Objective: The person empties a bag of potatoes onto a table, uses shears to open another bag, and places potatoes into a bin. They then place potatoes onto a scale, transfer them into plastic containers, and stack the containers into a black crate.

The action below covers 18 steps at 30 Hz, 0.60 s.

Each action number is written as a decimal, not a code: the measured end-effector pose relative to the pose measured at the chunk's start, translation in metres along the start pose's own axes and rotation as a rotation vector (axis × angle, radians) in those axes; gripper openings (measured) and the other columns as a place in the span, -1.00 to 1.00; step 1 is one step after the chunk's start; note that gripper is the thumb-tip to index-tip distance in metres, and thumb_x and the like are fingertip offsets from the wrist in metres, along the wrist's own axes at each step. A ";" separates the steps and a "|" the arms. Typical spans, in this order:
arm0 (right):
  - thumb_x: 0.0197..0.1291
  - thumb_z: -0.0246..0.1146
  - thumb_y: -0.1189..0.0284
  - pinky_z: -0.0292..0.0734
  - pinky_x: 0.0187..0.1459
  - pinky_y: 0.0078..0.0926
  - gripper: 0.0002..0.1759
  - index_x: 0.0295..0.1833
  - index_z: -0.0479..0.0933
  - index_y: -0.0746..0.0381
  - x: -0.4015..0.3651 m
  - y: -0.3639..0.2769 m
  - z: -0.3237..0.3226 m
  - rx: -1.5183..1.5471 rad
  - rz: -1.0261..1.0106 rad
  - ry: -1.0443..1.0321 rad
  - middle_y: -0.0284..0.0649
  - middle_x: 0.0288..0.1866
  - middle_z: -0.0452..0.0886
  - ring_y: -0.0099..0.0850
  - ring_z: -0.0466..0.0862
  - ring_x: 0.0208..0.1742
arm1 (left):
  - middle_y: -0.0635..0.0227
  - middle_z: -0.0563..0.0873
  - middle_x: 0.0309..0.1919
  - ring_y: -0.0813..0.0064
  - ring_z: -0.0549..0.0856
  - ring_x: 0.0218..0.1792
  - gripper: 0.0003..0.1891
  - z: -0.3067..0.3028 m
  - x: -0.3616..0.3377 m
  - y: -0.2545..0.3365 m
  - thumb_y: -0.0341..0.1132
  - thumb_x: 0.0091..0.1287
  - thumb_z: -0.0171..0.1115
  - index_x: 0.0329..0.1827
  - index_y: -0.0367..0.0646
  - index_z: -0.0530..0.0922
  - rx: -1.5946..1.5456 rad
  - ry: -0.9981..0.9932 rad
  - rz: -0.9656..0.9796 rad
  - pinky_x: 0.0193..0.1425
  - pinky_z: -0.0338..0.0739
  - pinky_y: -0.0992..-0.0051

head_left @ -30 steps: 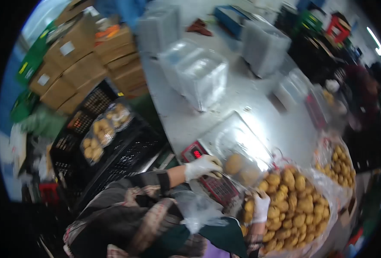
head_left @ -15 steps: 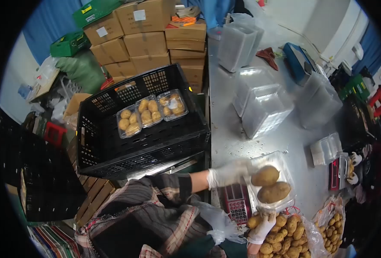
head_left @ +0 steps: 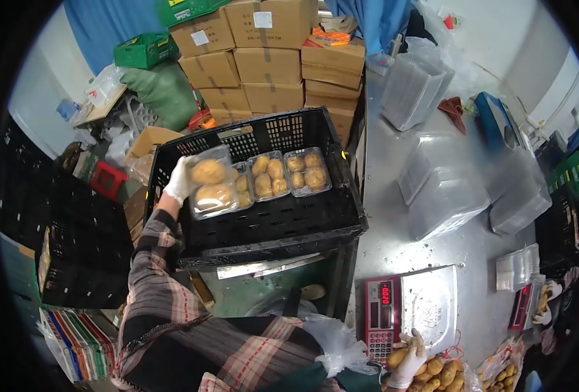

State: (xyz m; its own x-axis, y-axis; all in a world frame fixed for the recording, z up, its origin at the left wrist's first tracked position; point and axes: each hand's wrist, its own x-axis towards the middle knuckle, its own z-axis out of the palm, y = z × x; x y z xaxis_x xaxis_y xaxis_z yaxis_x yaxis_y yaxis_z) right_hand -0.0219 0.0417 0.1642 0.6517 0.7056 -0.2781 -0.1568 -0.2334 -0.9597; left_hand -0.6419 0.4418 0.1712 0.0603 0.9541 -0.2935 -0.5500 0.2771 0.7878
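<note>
Head camera, left hand: gloved left hand [head_left: 181, 179] at nine o'clock, grasping the left edge of a clear pack of two large potatoes [head_left: 211, 185].
Right hand: gloved right hand [head_left: 412, 360] at five o'clock, fingers bent beside loose potatoes [head_left: 447, 375]; whether it grips one, I cannot tell.
Two-potato pack: over the left end of a black crate [head_left: 276, 240], overlapping the nearest of three filled packs [head_left: 269, 175]; whether it touches down is unclear.
What has changed: half a second ago this pack was at the scale [head_left: 430, 304], four o'clock; now the left hand has carried it across to the crate. I judge its turn at the scale over.
Scale: red digits lit, standing on a metal table [head_left: 381, 242].
Clear containers: nested stacks [head_left: 446, 196] at three o'clock.
Co-worker: a gloved hand [head_left: 546, 317] at four o'clock, well apart.
Cardboard boxes: piled [head_left: 270, 68] at twelve o'clock, behind the crate.
</note>
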 end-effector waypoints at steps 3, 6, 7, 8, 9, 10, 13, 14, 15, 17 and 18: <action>0.37 0.09 0.44 0.54 -0.40 -0.58 -0.66 0.13 0.48 0.44 0.008 0.006 -0.009 -0.109 0.097 -0.031 -0.03 -0.28 0.69 -0.45 0.62 -0.48 | 0.41 0.69 -0.23 0.45 0.66 -0.19 -0.67 -0.132 0.016 0.005 -0.01 0.34 0.04 -0.15 -0.04 0.62 0.390 0.311 0.109 -0.01 0.55 0.44; 0.33 0.12 0.50 0.55 -0.40 -0.59 -0.74 0.04 0.57 0.42 0.012 0.012 -0.004 -0.222 0.214 0.012 -0.11 -0.33 0.70 -0.47 0.64 -0.46 | 0.39 0.70 -0.16 0.42 0.67 -0.16 -0.61 -0.156 0.010 -0.007 0.02 0.38 -0.03 -0.03 -0.03 0.60 0.541 0.525 0.027 -0.05 0.54 0.42; 0.33 0.13 0.50 0.55 -0.40 -0.59 -0.74 0.02 0.58 0.41 0.008 0.010 0.003 -0.205 0.216 0.005 -0.13 -0.33 0.70 -0.48 0.65 -0.45 | 0.34 0.69 -0.13 0.39 0.67 -0.16 -0.62 -0.168 0.016 -0.013 0.02 0.39 -0.05 0.00 -0.01 0.58 0.642 0.626 -0.023 -0.07 0.53 0.40; 0.33 0.14 0.50 0.56 -0.40 -0.58 -0.75 0.01 0.59 0.40 0.004 0.007 0.008 -0.194 0.211 -0.007 -0.15 -0.33 0.70 -0.49 0.66 -0.43 | 0.18 0.69 -0.06 0.24 0.68 -0.12 -0.59 -0.204 0.035 -0.029 -0.04 0.38 -0.01 0.04 -0.15 0.56 0.717 0.618 0.124 -0.03 0.53 0.34; 0.33 0.14 0.50 0.57 -0.39 -0.58 -0.74 0.02 0.58 0.40 -0.002 0.006 0.008 -0.219 0.194 -0.014 -0.16 -0.34 0.69 -0.48 0.67 -0.41 | 0.00 0.66 0.02 0.10 0.65 -0.01 -0.57 -0.242 0.060 -0.037 -0.11 0.36 0.03 0.08 -0.31 0.52 1.353 0.644 0.273 0.06 0.50 0.27; 0.33 0.14 0.50 0.58 -0.37 -0.57 -0.74 0.04 0.58 0.40 -0.005 0.004 0.010 -0.242 0.171 -0.035 -0.18 -0.34 0.69 -0.47 0.68 -0.39 | -0.02 0.58 0.12 0.09 0.57 0.10 -0.56 -0.182 0.055 -0.040 -0.11 0.34 0.04 0.17 -0.21 0.46 1.526 0.855 0.130 0.13 0.46 0.20; 0.34 0.13 0.50 0.59 -0.35 -0.56 -0.72 0.07 0.55 0.41 -0.019 -0.001 0.014 -0.189 0.199 0.029 -0.20 -0.34 0.68 -0.45 0.69 -0.36 | 0.07 0.32 0.40 0.13 0.34 0.38 -0.45 -0.058 0.073 -0.056 -0.07 0.30 0.12 0.38 0.22 0.31 1.997 1.320 0.044 0.25 0.33 -0.06; 0.35 0.12 0.48 0.59 -0.35 -0.56 -0.71 0.09 0.55 0.40 -0.025 0.012 0.009 -0.105 0.229 0.040 -0.20 -0.37 0.67 -0.45 0.69 -0.34 | 0.12 0.38 0.38 0.10 0.38 0.35 -0.43 -0.023 0.086 -0.060 -0.02 0.30 0.15 0.39 0.17 0.34 2.038 1.137 0.350 0.29 0.33 0.01; 0.35 0.11 0.46 0.58 -0.35 -0.55 -0.70 0.09 0.55 0.39 -0.032 0.009 0.007 -0.247 0.181 -0.005 -0.19 -0.38 0.67 -0.46 0.69 -0.35 | 0.09 0.41 0.34 0.06 0.41 0.32 -0.42 -0.031 0.139 -0.063 0.00 0.30 0.18 0.38 0.09 0.36 2.014 0.914 0.771 0.32 0.33 0.08; 0.34 0.09 0.45 0.58 -0.32 -0.53 -0.69 0.06 0.57 0.40 -0.040 0.033 0.005 -0.204 0.327 0.027 -0.13 -0.33 0.69 -0.47 0.68 -0.39 | 0.04 0.49 0.27 0.02 0.45 0.28 -0.50 0.149 0.124 -0.081 -0.17 0.36 0.18 0.34 -0.10 0.41 1.678 0.334 1.399 0.35 0.32 0.18; 0.31 0.10 0.45 0.58 -0.29 -0.52 -0.69 0.06 0.57 0.41 -0.048 0.028 0.006 -0.286 0.265 0.009 -0.14 -0.31 0.70 -0.46 0.69 -0.38 | 0.04 0.51 0.26 0.04 0.46 0.28 -0.54 0.233 0.108 -0.088 -0.28 0.37 0.17 0.31 -0.23 0.42 1.478 0.049 1.494 0.38 0.28 0.22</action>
State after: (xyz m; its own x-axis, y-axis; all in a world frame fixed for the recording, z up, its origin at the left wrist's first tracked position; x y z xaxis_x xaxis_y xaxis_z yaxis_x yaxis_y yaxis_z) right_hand -0.0620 0.0060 0.1507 0.6233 0.5899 -0.5134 -0.1085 -0.5849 -0.8038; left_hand -0.3935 0.5467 0.1965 0.2747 0.4871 0.8290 0.7685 -0.6295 0.1151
